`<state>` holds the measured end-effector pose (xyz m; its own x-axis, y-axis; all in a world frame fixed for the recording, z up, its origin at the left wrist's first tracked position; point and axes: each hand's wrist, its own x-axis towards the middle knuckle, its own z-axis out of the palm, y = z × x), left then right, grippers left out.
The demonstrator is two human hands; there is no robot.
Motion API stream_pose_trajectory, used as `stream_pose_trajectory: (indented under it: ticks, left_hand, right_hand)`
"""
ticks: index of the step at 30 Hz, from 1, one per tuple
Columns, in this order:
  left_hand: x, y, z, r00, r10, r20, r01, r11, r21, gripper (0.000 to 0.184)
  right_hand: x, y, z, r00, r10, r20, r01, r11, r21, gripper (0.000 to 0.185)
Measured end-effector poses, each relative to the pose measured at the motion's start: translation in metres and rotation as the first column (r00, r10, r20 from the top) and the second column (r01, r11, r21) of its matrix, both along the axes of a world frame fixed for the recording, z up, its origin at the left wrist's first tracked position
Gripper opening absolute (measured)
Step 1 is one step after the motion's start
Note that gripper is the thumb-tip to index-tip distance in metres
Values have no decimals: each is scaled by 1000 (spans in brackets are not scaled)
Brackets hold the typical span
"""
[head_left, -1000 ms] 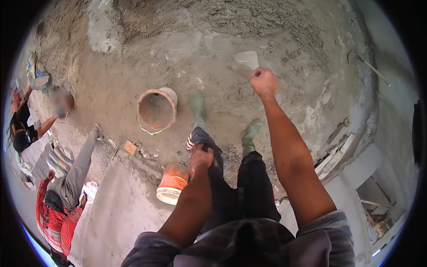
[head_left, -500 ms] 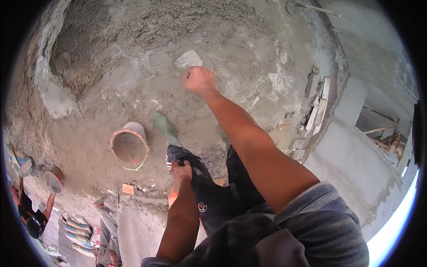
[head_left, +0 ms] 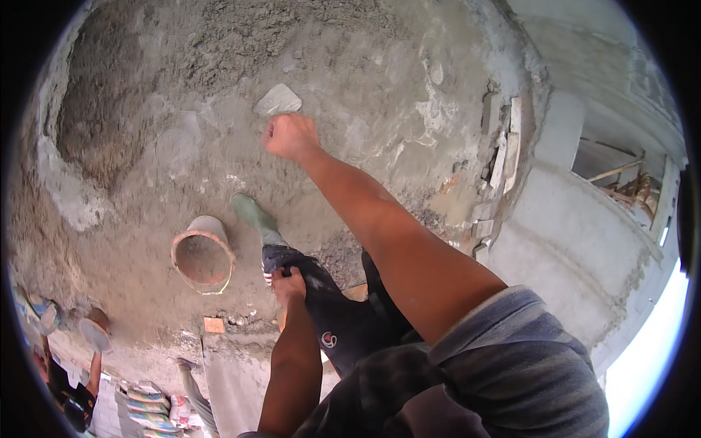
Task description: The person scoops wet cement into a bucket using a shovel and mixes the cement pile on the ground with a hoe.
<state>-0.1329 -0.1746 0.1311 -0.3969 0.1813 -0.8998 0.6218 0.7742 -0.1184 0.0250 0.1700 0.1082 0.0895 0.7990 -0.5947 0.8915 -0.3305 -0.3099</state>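
My right hand (head_left: 290,136) is closed round the handle of a trowel (head_left: 279,99), whose pale flat blade rests at the wet grey mortar surface (head_left: 350,95). The handle is mostly hidden in the fist. Lower down, my left hand (head_left: 289,285) lies against the dark trouser leg (head_left: 315,281) near the knee; its fingers are bent at the cloth, and whether they pinch it is unclear. A green boot (head_left: 253,212) stands on the mortar beside a mortar-stained bucket (head_left: 203,255).
At the lower left, a co-worker's arm (head_left: 96,371) reaches to another bucket (head_left: 95,330). Stacked sacks (head_left: 150,410) and another person's leg (head_left: 196,390) are nearby. A square tile piece (head_left: 214,325) lies below the near bucket. Broken strips (head_left: 504,157) line the right edge.
The view has swung to the right. My right hand and the trowel now appear further left over the mortar, the blade still in the fist. My left hand stays at the leg.
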Motion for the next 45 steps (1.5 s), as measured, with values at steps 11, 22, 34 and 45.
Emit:
stream_pose_trajectory:
  ticks: [11, 22, 34, 45]
  left_hand:
    - [-1, 19, 15, 996, 82, 21, -80, 994, -74, 50]
    - [-5, 16, 18, 996, 77, 55, -74, 996, -56, 59]
    - [-4, 20, 30, 991, 134, 26, -134, 991, -14, 57]
    - [-4, 20, 30, 981, 192, 11, -192, 981, 18, 58]
  right_hand:
    - [-2, 4, 12, 999, 1, -38, -2, 1000, -23, 23]
    - [1, -1, -15, 996, 51, 68, -56, 995, 84, 23]
    - [14, 0, -31, 995, 97, 34, -100, 989, 106, 26]
    - [7, 0, -20, 994, 104, 23, -107, 983, 150, 25]
